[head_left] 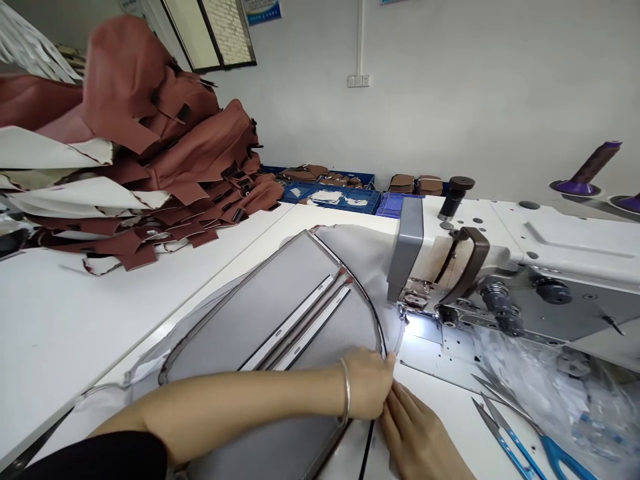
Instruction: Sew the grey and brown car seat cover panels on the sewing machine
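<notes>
A large grey fabric piece (260, 293) with dark edging lies on the white table, two white strips running across its middle. My left hand (370, 381), with a bangle at the wrist, reaches across it and is closed on the fabric's right edge. Touching it from below, my right hand (417, 430) lies at the same edge, its fingers pressed together and partly hidden. A thin black cord (368, 450) hangs down below the hands. To the upper right is the lit needle area of a white sewing machine (500, 247).
Scissors with blue handles (555, 453) and a second blue-handled cutting tool (505, 437) lie right of my right hand, near clear plastic bags (570, 400). Reddish-brown covers (165, 133) are piled at the left. Blue crates (345, 199) stand behind the table.
</notes>
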`<state>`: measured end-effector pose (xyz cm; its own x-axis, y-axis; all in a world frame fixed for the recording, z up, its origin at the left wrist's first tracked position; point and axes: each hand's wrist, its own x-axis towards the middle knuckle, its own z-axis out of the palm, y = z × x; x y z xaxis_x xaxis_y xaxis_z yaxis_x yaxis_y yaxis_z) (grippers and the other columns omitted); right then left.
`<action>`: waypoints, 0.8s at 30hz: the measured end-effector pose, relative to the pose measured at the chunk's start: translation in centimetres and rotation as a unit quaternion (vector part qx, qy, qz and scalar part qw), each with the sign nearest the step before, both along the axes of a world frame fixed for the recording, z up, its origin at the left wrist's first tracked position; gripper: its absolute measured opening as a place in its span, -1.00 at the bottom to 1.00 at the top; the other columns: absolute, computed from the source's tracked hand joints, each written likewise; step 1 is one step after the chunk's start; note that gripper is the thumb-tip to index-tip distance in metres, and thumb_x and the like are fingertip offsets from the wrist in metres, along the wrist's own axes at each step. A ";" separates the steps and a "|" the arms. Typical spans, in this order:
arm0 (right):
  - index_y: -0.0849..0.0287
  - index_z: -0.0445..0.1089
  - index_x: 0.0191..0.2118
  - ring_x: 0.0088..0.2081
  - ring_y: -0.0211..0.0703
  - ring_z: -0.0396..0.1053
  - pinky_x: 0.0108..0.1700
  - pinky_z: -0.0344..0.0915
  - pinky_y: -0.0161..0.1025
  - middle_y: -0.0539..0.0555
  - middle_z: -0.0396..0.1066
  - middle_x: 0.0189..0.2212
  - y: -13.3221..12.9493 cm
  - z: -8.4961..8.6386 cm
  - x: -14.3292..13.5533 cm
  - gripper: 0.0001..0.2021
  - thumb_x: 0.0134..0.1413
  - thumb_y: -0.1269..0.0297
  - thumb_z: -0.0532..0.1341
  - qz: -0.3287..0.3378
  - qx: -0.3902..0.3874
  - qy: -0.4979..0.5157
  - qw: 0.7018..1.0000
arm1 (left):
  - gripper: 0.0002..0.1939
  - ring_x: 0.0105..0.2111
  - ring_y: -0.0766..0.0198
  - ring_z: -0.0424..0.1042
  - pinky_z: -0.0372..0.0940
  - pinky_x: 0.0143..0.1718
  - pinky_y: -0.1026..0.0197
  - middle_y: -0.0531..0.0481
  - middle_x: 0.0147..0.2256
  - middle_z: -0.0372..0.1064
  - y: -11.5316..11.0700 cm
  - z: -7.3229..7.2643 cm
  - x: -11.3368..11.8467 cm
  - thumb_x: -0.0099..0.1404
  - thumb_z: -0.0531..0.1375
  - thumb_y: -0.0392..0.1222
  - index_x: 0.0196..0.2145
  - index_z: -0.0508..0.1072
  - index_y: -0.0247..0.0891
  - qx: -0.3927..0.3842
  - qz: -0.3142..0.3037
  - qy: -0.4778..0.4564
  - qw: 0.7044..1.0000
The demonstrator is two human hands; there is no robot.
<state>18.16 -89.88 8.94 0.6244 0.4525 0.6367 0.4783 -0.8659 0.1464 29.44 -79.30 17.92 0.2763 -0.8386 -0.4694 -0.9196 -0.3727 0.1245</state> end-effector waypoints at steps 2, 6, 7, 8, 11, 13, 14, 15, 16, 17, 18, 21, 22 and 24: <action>0.43 0.40 -0.17 -0.15 0.09 0.40 -0.15 0.41 0.02 0.38 0.42 -0.26 0.2 -0.2 0.3 -0.69 0.02 0.59 -0.02 0.001 0.016 0.008 1.000 | -0.29 -0.27 0.04 0.44 0.33 -0.29 0.10 -0.30 -0.21 0.41 -0.7 -0.2 0.0 0.11 0.08 -0.27 0.19 0.03 -0.62 0.003 -0.011 0.018 1.000; 0.49 0.40 -0.18 -0.25 0.06 0.40 -0.17 0.40 0.06 0.39 0.41 -0.31 0.0 0.2 0.9 -0.69 -0.02 0.64 -0.01 0.012 0.045 0.026 0.999 | -0.25 -0.24 0.02 0.44 0.34 -0.29 0.09 -0.31 -0.19 0.41 -1.8 -0.7 0.2 0.10 0.08 -0.27 0.20 -0.02 -0.67 -0.003 -0.011 0.033 0.999; 0.50 0.40 -0.18 -0.25 0.06 0.40 -0.16 0.40 0.08 0.39 0.40 -0.32 -0.1 0.3 1.1 -0.69 -0.01 0.64 -0.01 0.013 0.052 0.029 0.998 | -0.25 -0.24 0.02 0.44 0.34 -0.30 0.09 -0.31 -0.20 0.41 -2.0 -0.8 0.4 0.09 0.08 -0.28 0.20 -0.01 -0.68 -0.004 -0.008 0.036 0.999; 0.49 0.39 -0.18 -0.24 0.05 0.39 -0.15 0.39 0.08 0.38 0.40 -0.31 -0.2 0.4 1.2 -0.69 0.00 0.64 -0.01 0.011 0.057 0.031 0.998 | -0.24 -0.25 0.02 0.44 0.34 -0.31 0.09 -0.30 -0.20 0.41 -2.2 -0.9 0.5 0.08 0.09 -0.28 0.19 -0.02 -0.68 -0.007 -0.004 0.038 0.999; 0.45 0.38 -0.14 -0.17 0.03 0.38 -0.09 0.38 0.06 0.35 0.40 -0.27 -0.9 0.2 1.7 -0.70 0.06 0.62 -0.02 -0.010 0.068 0.026 0.997 | -0.27 -0.27 0.04 0.44 0.34 -0.34 0.11 -0.29 -0.24 0.42 -2.9 -1.2 1.2 0.06 0.11 -0.28 0.16 0.03 -0.68 -0.015 0.003 0.036 0.999; 0.44 0.36 -0.11 -0.07 0.05 0.34 -0.07 0.38 0.03 0.36 0.39 -0.21 -1.5 -0.1 2.1 -0.69 0.09 0.61 -0.03 -0.028 0.069 0.022 0.997 | -0.36 -0.28 0.04 0.45 0.35 -0.33 0.12 -0.28 -0.26 0.42 -3.5 -1.5 1.8 0.06 0.11 -0.29 0.09 0.14 -0.64 -0.026 0.010 0.033 0.999; 0.45 0.36 -0.09 -0.02 0.07 0.31 -0.06 0.38 0.02 0.38 0.38 -0.18 -1.8 -0.4 2.2 -0.68 0.10 0.61 -0.04 -0.038 0.066 0.022 0.997 | -0.43 -0.28 0.05 0.45 0.35 -0.33 0.12 -0.27 -0.27 0.42 -3.8 -1.6 2.0 0.06 0.10 -0.30 0.04 0.19 -0.61 -0.035 0.014 0.032 0.999; 0.46 0.35 -0.08 0.03 0.09 0.27 -0.04 0.37 0.02 0.39 0.37 -0.14 -2.1 -0.6 2.4 -0.67 0.11 0.61 -0.05 -0.045 0.062 0.025 0.997 | -0.48 -0.28 0.05 0.45 0.35 -0.32 0.12 -0.26 -0.27 0.42 -4.0 -1.8 2.2 0.07 0.09 -0.31 0.00 0.22 -0.57 -0.045 0.019 0.030 0.998; 0.47 0.34 -0.07 0.07 0.10 0.23 -0.03 0.37 0.03 0.40 0.36 -0.11 -2.3 -0.8 2.6 -0.66 0.11 0.60 -0.06 -0.051 0.058 0.028 0.997 | -0.52 -0.27 0.05 0.45 0.35 -0.31 0.12 -0.26 -0.28 0.42 -4.3 -2.0 2.4 0.07 0.08 -0.32 -0.03 0.25 -0.55 -0.055 0.025 0.026 0.998; 0.48 0.34 -0.05 0.10 0.11 0.21 -0.02 0.36 0.03 0.41 0.34 -0.08 -2.6 -0.9 2.6 -0.66 0.11 0.60 -0.06 -0.055 0.053 0.032 0.997 | -0.54 -0.27 0.05 0.45 0.35 -0.31 0.11 -0.25 -0.28 0.41 -4.4 -2.2 2.5 0.07 0.08 -0.33 -0.04 0.26 -0.53 -0.066 0.032 0.022 0.997; 0.48 0.33 -0.04 0.11 0.11 0.19 -0.01 0.36 0.03 0.42 0.33 -0.06 -2.7 -1.0 2.7 -0.65 0.11 0.60 -0.06 -0.057 0.046 0.036 0.997 | -0.56 -0.27 0.04 0.44 0.35 -0.30 0.11 -0.24 -0.29 0.41 -4.5 -2.3 2.5 0.07 0.07 -0.34 -0.06 0.26 -0.51 -0.075 0.043 0.018 0.996; 0.50 0.34 -0.04 0.13 0.15 0.17 0.00 0.35 0.04 0.45 0.31 -0.04 -2.7 -0.9 2.2 -0.65 0.10 0.60 -0.03 -0.053 0.029 0.045 0.997 | -0.56 -0.28 0.05 0.44 0.35 -0.30 0.11 -0.24 -0.28 0.39 -4.2 -2.4 2.2 0.05 0.09 -0.31 -0.06 0.26 -0.46 -0.096 0.086 0.007 0.992; 0.50 0.34 -0.05 0.13 0.18 0.17 0.00 0.35 0.06 0.46 0.31 -0.04 -2.6 -0.8 1.9 -0.66 0.09 0.60 -0.02 -0.049 0.023 0.046 0.997 | -0.51 -0.28 0.05 0.44 0.34 -0.30 0.11 -0.25 -0.26 0.39 -3.9 -2.2 2.1 0.04 0.11 -0.28 -0.03 0.23 -0.45 -0.094 0.100 0.004 0.991; 0.51 0.37 -0.09 0.12 0.25 0.18 -0.04 0.37 0.07 0.47 0.33 -0.06 -2.2 -0.5 1.2 -0.68 0.08 0.59 0.00 -0.035 0.013 0.038 0.999 | -0.34 -0.27 0.02 0.44 0.33 -0.31 0.09 -0.29 -0.21 0.38 -3.2 -1.8 1.9 0.01 0.16 -0.23 0.08 0.14 -0.43 -0.062 0.109 -0.002 0.992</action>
